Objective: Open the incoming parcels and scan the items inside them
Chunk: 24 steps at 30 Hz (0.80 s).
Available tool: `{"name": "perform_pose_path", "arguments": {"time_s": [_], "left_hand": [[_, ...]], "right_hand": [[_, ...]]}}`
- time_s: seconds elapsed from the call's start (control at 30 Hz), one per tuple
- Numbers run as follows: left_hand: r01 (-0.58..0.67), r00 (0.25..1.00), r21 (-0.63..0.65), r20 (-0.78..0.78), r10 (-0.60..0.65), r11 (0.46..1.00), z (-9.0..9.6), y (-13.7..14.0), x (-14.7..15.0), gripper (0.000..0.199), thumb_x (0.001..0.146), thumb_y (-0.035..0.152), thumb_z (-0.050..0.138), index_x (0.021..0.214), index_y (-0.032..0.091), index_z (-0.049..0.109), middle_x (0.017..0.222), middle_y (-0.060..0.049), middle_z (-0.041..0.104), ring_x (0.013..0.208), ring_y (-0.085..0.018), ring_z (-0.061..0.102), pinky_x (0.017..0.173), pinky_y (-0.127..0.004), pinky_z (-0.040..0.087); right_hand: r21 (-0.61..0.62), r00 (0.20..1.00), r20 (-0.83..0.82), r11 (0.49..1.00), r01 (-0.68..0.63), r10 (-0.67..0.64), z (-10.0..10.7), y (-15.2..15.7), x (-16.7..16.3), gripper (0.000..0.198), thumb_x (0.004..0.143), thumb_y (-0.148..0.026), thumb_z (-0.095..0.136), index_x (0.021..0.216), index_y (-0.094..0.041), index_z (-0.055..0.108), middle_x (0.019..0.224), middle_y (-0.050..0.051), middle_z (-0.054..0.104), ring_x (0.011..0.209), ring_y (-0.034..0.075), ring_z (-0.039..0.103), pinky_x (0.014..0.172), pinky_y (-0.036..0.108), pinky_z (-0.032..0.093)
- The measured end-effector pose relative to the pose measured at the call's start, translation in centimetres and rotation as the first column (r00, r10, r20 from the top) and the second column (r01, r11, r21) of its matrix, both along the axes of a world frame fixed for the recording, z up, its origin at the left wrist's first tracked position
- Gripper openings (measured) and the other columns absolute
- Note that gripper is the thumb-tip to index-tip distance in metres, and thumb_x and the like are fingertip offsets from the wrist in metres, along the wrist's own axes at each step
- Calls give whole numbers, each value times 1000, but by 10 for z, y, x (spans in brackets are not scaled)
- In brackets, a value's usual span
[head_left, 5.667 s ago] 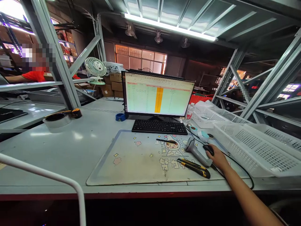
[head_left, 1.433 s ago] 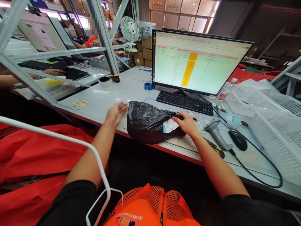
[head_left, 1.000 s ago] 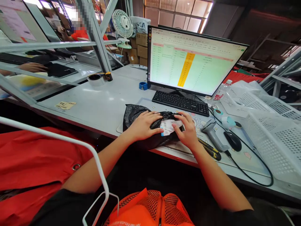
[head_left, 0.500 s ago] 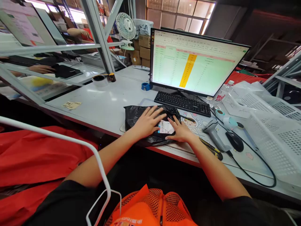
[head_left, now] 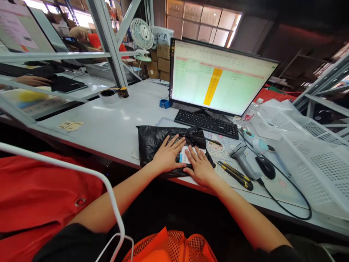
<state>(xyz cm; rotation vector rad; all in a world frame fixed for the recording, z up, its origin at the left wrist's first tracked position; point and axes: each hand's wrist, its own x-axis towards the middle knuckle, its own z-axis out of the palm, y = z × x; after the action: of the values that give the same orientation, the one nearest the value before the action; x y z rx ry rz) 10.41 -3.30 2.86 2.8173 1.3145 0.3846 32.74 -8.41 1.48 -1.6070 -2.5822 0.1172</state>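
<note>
A black plastic mailer bag (head_left: 148,142) lies flat at the front edge of the desk. My left hand (head_left: 169,154) rests palm down on its middle, fingers spread. On its right part lies my right hand (head_left: 200,165), also open, its fingers covering some of a white shipping label (head_left: 184,156) with a blue patch. The label's print is too small to read. Just right of the bag are two yellow-and-black utility knives (head_left: 236,175), side by side.
Behind the bag stand a black keyboard (head_left: 206,123) and a monitor (head_left: 218,80). To the right are a grey barcode scanner (head_left: 247,162), a black mouse (head_left: 265,167) and white plastic baskets (head_left: 316,160). Tape rolls (head_left: 109,95) sit at the left. Another person's hand (head_left: 34,80) shows beyond the frame.
Both hands have pressed the bag flatter, and more of it shows at the left. My right hand has slid onto the label. The view has shifted slightly.
</note>
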Motion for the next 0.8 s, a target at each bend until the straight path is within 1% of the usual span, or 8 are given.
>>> {"name": "perform_pose_path", "arguments": {"time_s": [0.23, 0.37, 0.47, 0.57, 0.63, 0.7, 0.77, 0.8], "left_hand": [[10, 1000, 33, 7, -10, 999, -9, 8, -2, 97, 89, 64, 71, 170, 22, 38, 178, -7, 26, 168, -36, 15, 137, -62, 9], [24, 1000, 48, 5, -24, 999, -11, 8, -4, 96, 89, 65, 70, 170, 23, 38, 177, -6, 27, 168, -36, 17, 137, -62, 11], [26, 1000, 58, 9, -26, 998, -13, 8, -5, 101, 87, 67, 71, 171, 24, 36, 178, -5, 26, 168, -37, 17, 137, -63, 12], [13, 1000, 57, 11, -14, 998, -13, 8, -5, 103, 86, 66, 72, 172, 23, 34, 178, -6, 23, 168, -37, 16, 137, -64, 12], [0, 1000, 48, 4, 0, 999, -12, 8, -4, 103, 86, 64, 72, 172, 22, 33, 178, -6, 21, 168, -37, 14, 137, -63, 11], [-7, 1000, 44, 1, 7, 999, -10, 7, -3, 102, 86, 63, 72, 172, 23, 34, 179, -5, 20, 168, -36, 13, 137, -62, 9], [-10, 1000, 38, 5, 10, 999, -8, 6, -2, 101, 87, 63, 72, 172, 24, 34, 179, -5, 21, 169, -35, 13, 138, -61, 8], [-11, 1000, 35, 7, 11, 999, -8, 5, -2, 101, 87, 64, 72, 172, 24, 33, 179, -5, 21, 169, -34, 12, 138, -61, 8]], "right_hand": [[76, 998, -32, 996, -54, 57, -1, -6, -4, 92, 105, -71, 49, 174, -16, 26, 178, 14, 12, 168, 37, 11, 135, 65, 15], [59, 989, -67, 990, -126, 129, -8, -12, -7, 89, 104, -74, 47, 174, -22, 28, 178, 9, 17, 168, 35, 12, 135, 64, 15], [24, 995, -74, 998, -60, 62, -1, -22, 14, 84, 103, -74, 50, 170, -23, 40, 176, 8, 28, 166, 36, 21, 135, 62, 19], [57, 979, -113, 983, 177, -170, 25, -33, 65, 65, 108, -63, 47, 154, -20, 63, 166, 13, 50, 155, 35, 46, 129, 53, 38], [111, 892, -169, 891, 439, -419, 46, -36, 107, 58, 111, -54, 41, 147, -18, 68, 153, 18, 63, 142, 33, 61, 121, 48, 48], [102, 751, -155, 746, 658, -642, 60, -35, 143, 55, 110, -49, 44, 147, -13, 65, 140, 21, 71, 131, 34, 67, 113, 46, 52], [25, 640, -54, 640, 768, -766, 63, -28, 166, 57, 103, -48, 58, 144, -8, 63, 129, 24, 74, 120, 35, 72, 104, 44, 55], [-13, 612, -8, 612, 791, -791, 60, -24, 171, 57, 100, -45, 63, 142, -7, 63, 125, 24, 75, 115, 35, 73, 100, 43, 56]]}}
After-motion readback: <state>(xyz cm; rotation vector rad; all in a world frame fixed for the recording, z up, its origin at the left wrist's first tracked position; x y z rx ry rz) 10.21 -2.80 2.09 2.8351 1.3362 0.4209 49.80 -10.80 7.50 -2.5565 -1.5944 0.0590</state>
